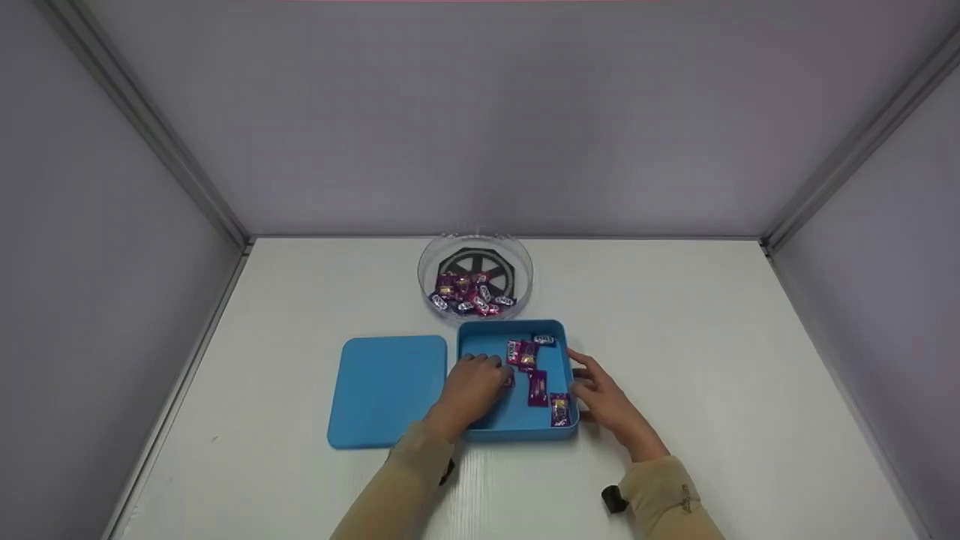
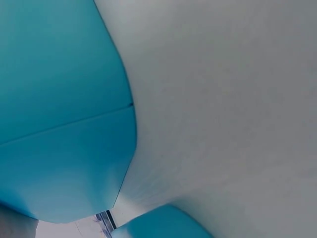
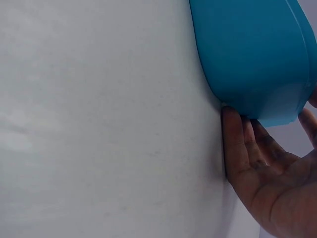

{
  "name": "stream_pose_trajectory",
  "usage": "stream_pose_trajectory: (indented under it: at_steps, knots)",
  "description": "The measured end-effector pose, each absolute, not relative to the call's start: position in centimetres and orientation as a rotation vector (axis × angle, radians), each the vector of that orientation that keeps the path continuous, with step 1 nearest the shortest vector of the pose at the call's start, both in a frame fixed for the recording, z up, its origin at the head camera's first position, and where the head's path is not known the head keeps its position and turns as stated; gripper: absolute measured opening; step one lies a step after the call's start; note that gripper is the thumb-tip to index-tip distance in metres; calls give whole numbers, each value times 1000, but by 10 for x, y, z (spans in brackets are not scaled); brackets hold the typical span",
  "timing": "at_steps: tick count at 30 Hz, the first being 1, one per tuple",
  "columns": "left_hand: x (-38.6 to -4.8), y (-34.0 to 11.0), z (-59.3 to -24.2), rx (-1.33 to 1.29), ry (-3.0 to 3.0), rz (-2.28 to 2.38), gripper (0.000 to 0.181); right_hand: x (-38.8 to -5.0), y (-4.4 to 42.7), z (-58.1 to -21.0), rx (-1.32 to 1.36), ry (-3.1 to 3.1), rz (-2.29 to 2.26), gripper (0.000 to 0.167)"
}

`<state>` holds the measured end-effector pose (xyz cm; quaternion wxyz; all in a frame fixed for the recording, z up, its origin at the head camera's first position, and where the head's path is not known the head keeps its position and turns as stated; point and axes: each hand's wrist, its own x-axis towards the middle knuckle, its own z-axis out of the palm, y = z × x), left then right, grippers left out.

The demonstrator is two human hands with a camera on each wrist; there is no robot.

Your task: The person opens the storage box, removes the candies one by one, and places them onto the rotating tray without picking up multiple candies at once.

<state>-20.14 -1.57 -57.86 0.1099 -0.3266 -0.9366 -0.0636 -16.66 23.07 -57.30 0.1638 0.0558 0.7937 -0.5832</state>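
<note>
Inside the open blue box [image 1: 517, 433], my left hand [image 1: 471, 386] reaches down over the left part of the floor, back of the hand up. A purple-red wrapped candy [image 1: 509, 377] shows at its thumb side, seemingly pinched; the fingertips are hidden. Several other wrapped candies lie to the right, among them a purple one [image 1: 538, 388] and one in the near right corner [image 1: 560, 409]. My right hand [image 1: 611, 405] rests against the box's outer right wall. In the right wrist view its fingers [image 3: 237, 144] extend to the blue wall [image 3: 257, 54], touching it low down.
A blue lid [image 1: 388, 394] lies flat just left of the box. Behind the box stands a clear round bowl [image 1: 525, 274] with several wrapped candies [image 1: 465, 289] in it. The white table [image 1: 712, 337] meets grey panels at the back and sides.
</note>
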Motion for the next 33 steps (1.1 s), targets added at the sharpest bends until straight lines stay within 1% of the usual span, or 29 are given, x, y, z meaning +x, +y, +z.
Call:
stream_pose_trajectory:
  at_steps: [6,13,19,23,29,33]
  knots:
    - [-202,-17,-578,-965,-2715,-227,11,-167,228,-575,181,2300,-1634,61]
    - [-201,-17,-576,-975,-2776,-242,15,-166,230,-571,154,2267,-1656,61]
    - [-202,-17,-577,-981,-2686,-275,12,-166,232,-571,148,2242,-1673,62]
    - [-202,-18,-578,-976,-2633,-334,14,-166,230,-570,152,2249,-1675,63]
    - [-202,-19,-577,-948,-2633,-458,12,-161,222,-555,173,2287,-1646,63]
    - [-201,-20,-576,-919,-2643,-564,8,-162,224,-559,179,2281,-1643,63]
